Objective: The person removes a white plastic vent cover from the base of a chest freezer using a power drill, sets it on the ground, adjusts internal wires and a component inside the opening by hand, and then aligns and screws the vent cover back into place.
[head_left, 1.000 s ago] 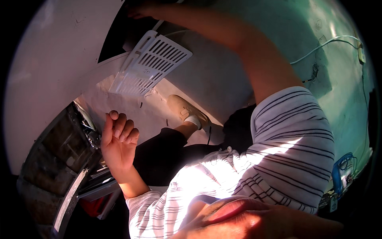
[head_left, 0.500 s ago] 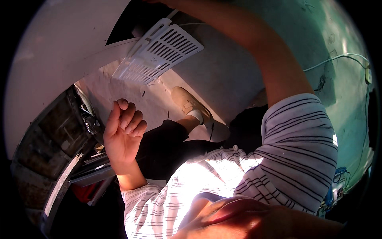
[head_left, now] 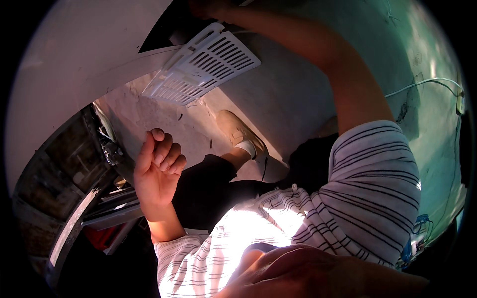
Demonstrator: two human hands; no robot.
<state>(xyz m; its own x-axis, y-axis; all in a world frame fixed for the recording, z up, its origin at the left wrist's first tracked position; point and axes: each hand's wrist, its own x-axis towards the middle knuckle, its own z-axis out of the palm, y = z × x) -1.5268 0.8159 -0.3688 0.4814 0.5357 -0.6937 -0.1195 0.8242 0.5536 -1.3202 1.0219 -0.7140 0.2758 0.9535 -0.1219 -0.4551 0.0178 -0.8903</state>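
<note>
My left hand (head_left: 158, 174) is raised at centre left, palm toward me, fingers curled in and thumb beside the index finger. Nothing shows in it, and it touches nothing. My right arm reaches across the top of the view. The right hand (head_left: 211, 7) is in deep shadow at the dark opening in a large pale panel (head_left: 74, 64), so its fingers and anything in them cannot be made out. Just below that hand, a white slotted plastic grille (head_left: 201, 67) hangs tilted over the floor, beside the panel's edge.
At the left stands a rusty metal frame (head_left: 59, 169) with a light bar (head_left: 74, 223) and a red object (head_left: 102, 237) beneath. My shoe (head_left: 238, 131) rests on the floor beside a pale step (head_left: 278, 94). A cable (head_left: 422, 83) runs along the green wall (head_left: 430, 129) at right.
The view has shifted slightly. My right hand shows a little more at the top, by the opening. My left hand keeps its curled pose, and the grille stays in place.
</note>
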